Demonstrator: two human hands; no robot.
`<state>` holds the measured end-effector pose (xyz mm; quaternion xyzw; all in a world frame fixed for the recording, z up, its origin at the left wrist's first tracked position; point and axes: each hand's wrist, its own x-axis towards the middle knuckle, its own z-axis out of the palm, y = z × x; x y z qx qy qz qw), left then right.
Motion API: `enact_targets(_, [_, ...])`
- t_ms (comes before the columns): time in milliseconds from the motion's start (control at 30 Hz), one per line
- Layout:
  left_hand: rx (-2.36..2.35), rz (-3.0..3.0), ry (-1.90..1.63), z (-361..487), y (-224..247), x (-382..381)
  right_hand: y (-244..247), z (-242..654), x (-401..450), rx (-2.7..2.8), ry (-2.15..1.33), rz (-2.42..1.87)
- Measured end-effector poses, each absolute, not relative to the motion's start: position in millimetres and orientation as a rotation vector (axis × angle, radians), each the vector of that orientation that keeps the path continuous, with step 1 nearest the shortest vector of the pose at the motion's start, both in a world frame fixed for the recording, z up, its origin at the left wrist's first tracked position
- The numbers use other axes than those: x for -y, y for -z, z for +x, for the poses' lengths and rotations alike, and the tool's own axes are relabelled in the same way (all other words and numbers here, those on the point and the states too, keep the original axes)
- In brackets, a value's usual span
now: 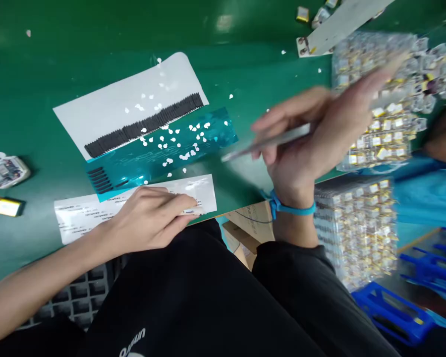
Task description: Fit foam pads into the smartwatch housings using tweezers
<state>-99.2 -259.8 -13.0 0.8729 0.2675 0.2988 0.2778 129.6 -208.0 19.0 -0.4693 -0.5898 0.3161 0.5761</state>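
Small white part (193,211), its details too small to make out, sits at the front edge of the green surface (245,69), pinched in the closed grip of the left hand (159,215). The right hand (319,131), blurred, is raised with its grip closed around what look like metal tweezers (297,133), tip pointing left. Under the left hand lies a white printed strip (198,186); its repeated lettering is upside down and unreadable. Beyond it, blue film (134,166) carries scattered white round tabs (186,156) and a few separate black strips (100,181). A long, dense row of black strips on a white backing sheet (107,109) suggests plenty is left to use. To the left, an open device housing (7,171) beside a battery (8,207) looks unfinished. The black shirt (178,297) shows partial white lettering, apparently ending "sun".
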Motion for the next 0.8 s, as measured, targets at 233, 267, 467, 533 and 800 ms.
enact_targets(233, [-1.006, 2.131, -0.788, -87, 20, 263, 16, 167, 275, 1.553, -1.179, -1.210])
enact_targets(267, [-1.009, 2.125, -0.788, -87, 19, 262, 19, 168, 281, 1.563, -1.186, -1.239])
enact_targets(467, [-1.001, 2.145, -0.791, -88, 19, 261, 25, 168, 292, 1.546, -1.197, -1.240])
enact_targets(533, [-0.978, 2.145, -0.800, -88, 20, 261, 26, 167, 292, 1.540, -1.183, -1.224])
enact_targets(800, [-0.976, 2.276, -0.841, -87, 22, 262, 30, 169, 279, 1.342, -1.252, -1.021])
